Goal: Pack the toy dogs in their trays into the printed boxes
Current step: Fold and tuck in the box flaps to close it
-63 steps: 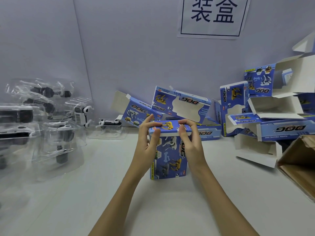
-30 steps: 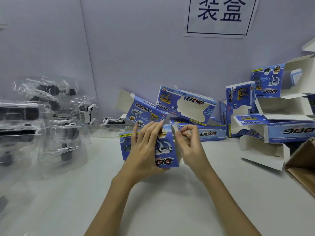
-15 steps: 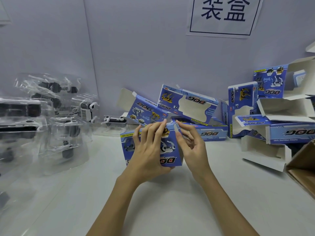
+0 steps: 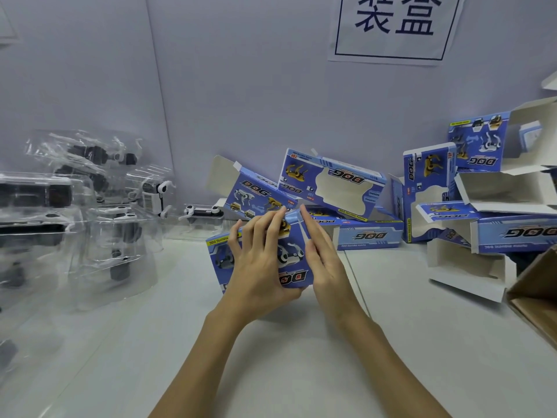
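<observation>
both hands are on one printed box [image 4: 294, 260] near the middle of the table [image 4: 301, 372]. left hand [image 4: 259, 263] wraps round the box's broad printed face, fingers spread and curled over the top edge, holding it just off the table. right hand [image 4: 324, 257] lies with straight fingers flat against the box's right end, pressing there, not gripping.

two seconds back the box stood upright with both hands pinching its top flap; since then it has been turned onto its long side, and half a second ago the right fingers were bent, working at the end flap. now they are laid flat on it, so my reading is that the end is being pushed closed. whether the flap is fully tucked is hidden behind the palm, and i cannot tell if a tray is inside.

open printed boxes [image 4: 331, 188] lie heaped along the far edge of the table and toward the far right corner, flaps up, unfilled as far as shows. clear trays with toy dogs [image 4: 90, 206] are stacked at the left edge. so most of the packing looks to be ahead.
</observation>
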### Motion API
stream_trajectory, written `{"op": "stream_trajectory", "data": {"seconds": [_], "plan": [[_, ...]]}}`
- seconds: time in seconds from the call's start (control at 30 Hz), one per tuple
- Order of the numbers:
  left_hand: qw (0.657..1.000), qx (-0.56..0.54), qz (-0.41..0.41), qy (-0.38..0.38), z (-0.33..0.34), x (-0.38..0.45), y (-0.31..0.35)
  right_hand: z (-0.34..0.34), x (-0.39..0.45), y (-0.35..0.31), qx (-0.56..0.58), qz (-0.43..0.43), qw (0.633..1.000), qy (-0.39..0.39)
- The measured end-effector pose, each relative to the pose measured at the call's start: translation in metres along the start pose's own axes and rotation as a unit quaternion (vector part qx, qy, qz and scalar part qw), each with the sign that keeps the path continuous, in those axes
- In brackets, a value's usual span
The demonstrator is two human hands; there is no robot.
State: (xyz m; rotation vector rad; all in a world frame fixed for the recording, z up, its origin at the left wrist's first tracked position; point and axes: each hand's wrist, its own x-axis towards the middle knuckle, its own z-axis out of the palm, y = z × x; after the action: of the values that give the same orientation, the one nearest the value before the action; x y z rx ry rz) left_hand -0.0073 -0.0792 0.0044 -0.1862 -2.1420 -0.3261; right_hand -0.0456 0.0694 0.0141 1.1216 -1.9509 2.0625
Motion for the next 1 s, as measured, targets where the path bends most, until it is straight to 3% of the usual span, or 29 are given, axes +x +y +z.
{"op": "stream_trajectory", "data": {"seconds": [0.07,0.17,0.4,0.57,0.73,0.87,1.0], "plan": [[1.000,-0.013,-0.005,-0.003,-0.001,0.001,-0.001,-0.007,0.001,-0.003,0.057,0.028,0.998,-0.024],[0.999,-0.032,-0.018,-0.013,-0.004,0.002,-0.001,-0.016,0.005,-0.006,0.098,0.048,0.994,0.008],[0.998,-0.042,-0.043,-0.007,-0.014,0.005,0.000,-0.002,0.001,0.002,0.020,-0.012,0.995,0.095],[0.995,-0.060,-0.076,0.018,-0.017,0.006,-0.003,0.010,-0.005,0.002,-0.045,-0.056,0.997,0.031],[0.995,-0.056,-0.082,0.027,-0.015,0.006,-0.005,-0.002,-0.002,-0.002,0.039,-0.011,0.999,-0.023],[0.994,-0.063,-0.083,0.032,-0.014,0.006,-0.005,-0.008,0.000,-0.002,0.067,0.016,0.998,0.003],[0.993,-0.066,-0.096,0.028,-0.017,0.006,-0.005,0.007,-0.003,0.002,0.008,-0.033,0.999,0.015]]}}
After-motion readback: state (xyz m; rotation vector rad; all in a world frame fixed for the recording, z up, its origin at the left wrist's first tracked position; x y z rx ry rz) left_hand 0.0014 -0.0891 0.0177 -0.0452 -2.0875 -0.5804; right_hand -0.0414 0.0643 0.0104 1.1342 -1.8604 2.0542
